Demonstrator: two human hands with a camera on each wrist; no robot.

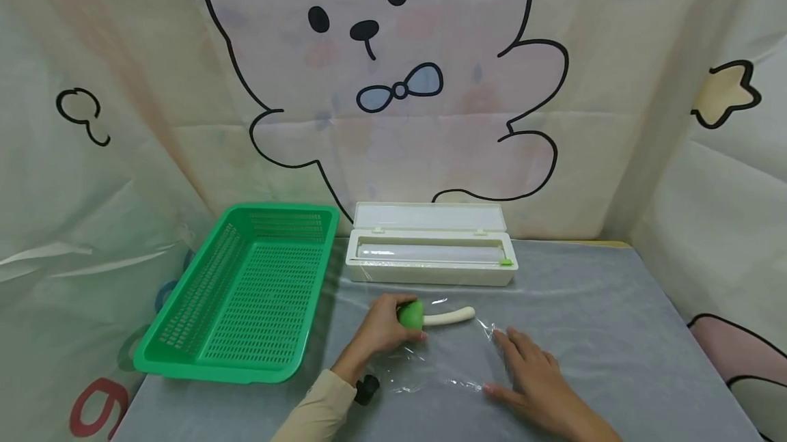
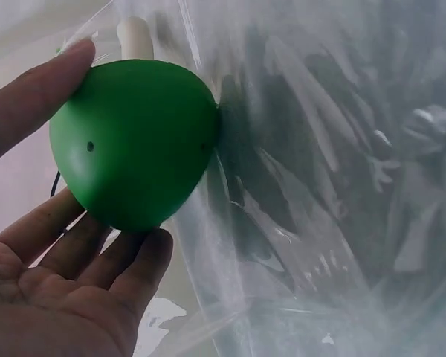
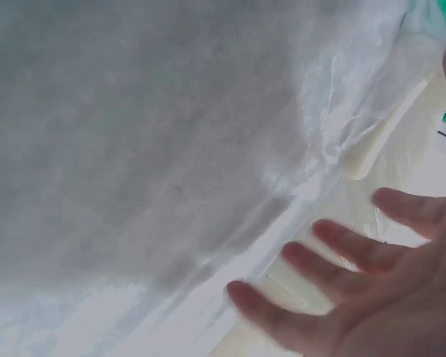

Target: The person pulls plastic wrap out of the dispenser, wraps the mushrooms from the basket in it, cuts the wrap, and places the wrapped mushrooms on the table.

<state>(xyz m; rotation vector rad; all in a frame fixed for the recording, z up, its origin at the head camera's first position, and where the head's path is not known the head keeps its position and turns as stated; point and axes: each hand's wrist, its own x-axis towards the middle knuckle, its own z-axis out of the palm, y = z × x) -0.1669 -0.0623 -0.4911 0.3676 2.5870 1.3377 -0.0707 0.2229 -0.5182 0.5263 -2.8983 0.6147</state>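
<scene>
A mushroom-shaped item (image 1: 410, 315) with a green rounded head and a cream stem lies over clear plastic film (image 1: 451, 360) on the table. My left hand (image 1: 384, 324) grips its green head, thumb on one side and fingers on the other. In the left wrist view, small dark dots show on the head, and the stem points away. On the film's right edge is my right hand (image 1: 531, 375), fingers spread and holding nothing. The right wrist view shows the fingers (image 3: 305, 260) of that hand near the film's edge, with part of the cream stem beyond.
Behind the hands stands a white cling film dispenser (image 1: 430, 274), lid raised, with a small green slider at its right end. A green perforated basket (image 1: 264, 305) sits to the left. Printed cloth walls surround the grey-covered table (image 1: 602, 312).
</scene>
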